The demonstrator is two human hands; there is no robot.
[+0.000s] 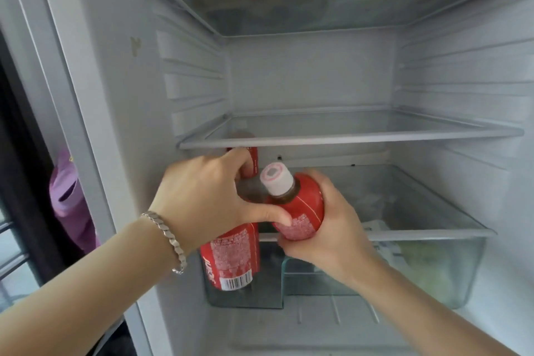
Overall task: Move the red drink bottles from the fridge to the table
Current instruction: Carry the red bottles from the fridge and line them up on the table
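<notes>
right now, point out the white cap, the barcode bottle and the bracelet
white cap (276, 180), head view, its side wall
barcode bottle (231, 257), head view, its red label
bracelet (167, 235), head view, middle links

A purple cloth (68, 196) hangs at left, and a clear drawer (433, 232) holds something pale green (424, 263).

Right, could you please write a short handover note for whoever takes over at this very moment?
Left hand grips a red bottle low on the left of the fridge.
Right hand grips a second, white-capped red bottle, tilted, before the lower shelf.
Red shows above the left hand too: same bottle or a third, unclear.
Table not in view.
Left: carry both to the table, check for more.
</notes>
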